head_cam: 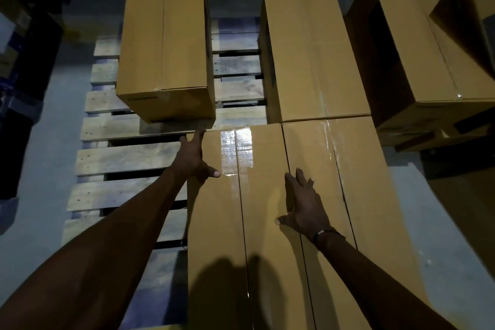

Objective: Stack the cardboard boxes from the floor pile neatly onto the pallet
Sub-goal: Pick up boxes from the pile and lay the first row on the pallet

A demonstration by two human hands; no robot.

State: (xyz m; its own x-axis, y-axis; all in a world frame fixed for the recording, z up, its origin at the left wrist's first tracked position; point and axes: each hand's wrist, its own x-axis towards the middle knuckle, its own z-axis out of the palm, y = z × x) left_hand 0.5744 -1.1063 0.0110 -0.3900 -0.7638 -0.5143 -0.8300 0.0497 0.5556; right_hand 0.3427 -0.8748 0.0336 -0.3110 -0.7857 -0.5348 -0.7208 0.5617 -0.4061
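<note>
Both hands rest on the same long cardboard box [257, 222], which lies on the wooden pallet [128, 158] directly under the arms. The left hand [194, 159] sits at the box's far left corner, fingers stretched straight along the left edge, thumb spread flat on the shiny tape strip [237, 150] that runs down the top seam; it curls around nothing. The right hand [304, 207] lies flat on the top near the box's right edge, fingers straight and slightly fanned, thumb pointing left. A thin bracelet [325, 233] circles that wrist.

Just right of the right hand, a second box [375, 209] lies side by side with the first, their long edges touching. Beyond the right hand's fingertips a third box [313, 53] butts against the far ends of both. Beyond the left hand's fingertips a fourth box [166, 43] stands on the pallet slats, its near corner just past the fingers; whether they touch is unclear. Far off to the right of both hands, more boxes [417, 48] sit beside the pallet. Bare slats show left of the left arm.
</note>
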